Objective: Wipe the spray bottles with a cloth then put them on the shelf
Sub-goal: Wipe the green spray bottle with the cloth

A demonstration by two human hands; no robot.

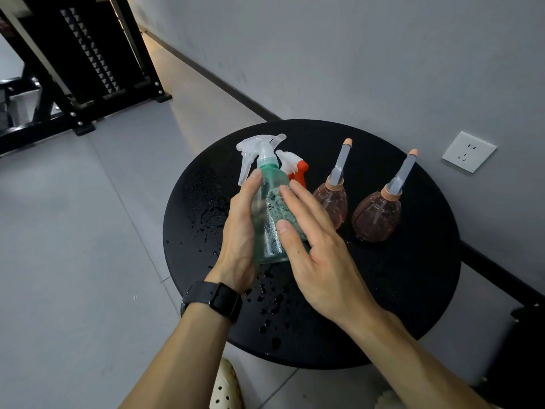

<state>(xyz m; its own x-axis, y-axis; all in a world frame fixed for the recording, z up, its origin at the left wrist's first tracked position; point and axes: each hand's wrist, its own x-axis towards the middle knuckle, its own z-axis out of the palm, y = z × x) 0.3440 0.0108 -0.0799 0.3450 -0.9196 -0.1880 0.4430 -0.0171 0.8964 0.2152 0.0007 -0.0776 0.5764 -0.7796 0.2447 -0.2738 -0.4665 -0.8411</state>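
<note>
My left hand grips a green see-through spray bottle with a clear white trigger head, held above the round black table. My right hand presses a teal cloth flat against the bottle's right side, fingers straight. Behind the bottle a spray bottle with a red and white trigger head is mostly hidden. Two pink round bottles with grey nozzles stand on the table to the right, one nearer the middle, one further right.
Water drops cover the table's left and front part. A black metal shelf frame stands on the floor at the upper left. A grey wall with a white socket runs behind the table. A dark stand is at the right edge.
</note>
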